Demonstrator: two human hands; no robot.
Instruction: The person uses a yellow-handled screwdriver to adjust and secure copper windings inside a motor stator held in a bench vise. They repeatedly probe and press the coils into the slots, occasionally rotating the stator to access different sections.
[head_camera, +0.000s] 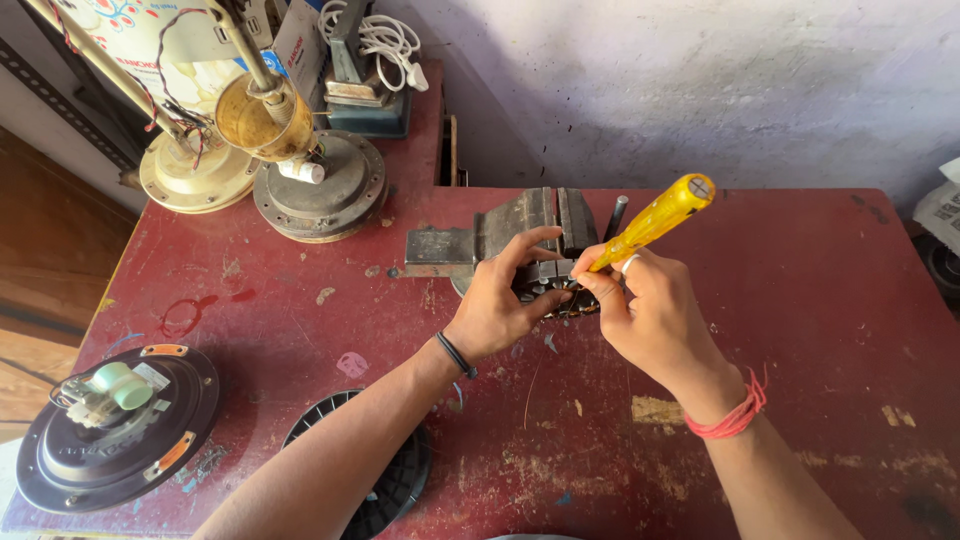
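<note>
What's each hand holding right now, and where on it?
Right hand: yellow-handled screwdriver, pinched low on the handle, tip end hidden. Left hand: steadies the round metal part at the bench vise, fingers over its top edge; full grip cannot be told.

One head-worn camera looks steeply down and forward from close above the red table (800, 300), toward the pale wall (680, 90) behind.

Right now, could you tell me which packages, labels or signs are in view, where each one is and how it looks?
Cardboard box: top left, behind the fan motors, white and red with print.
Printed white sheet: top-left corner, red and blue pattern.
Sticker: on the dark round motor housing at lower left, small, pale, rectangular.
</note>
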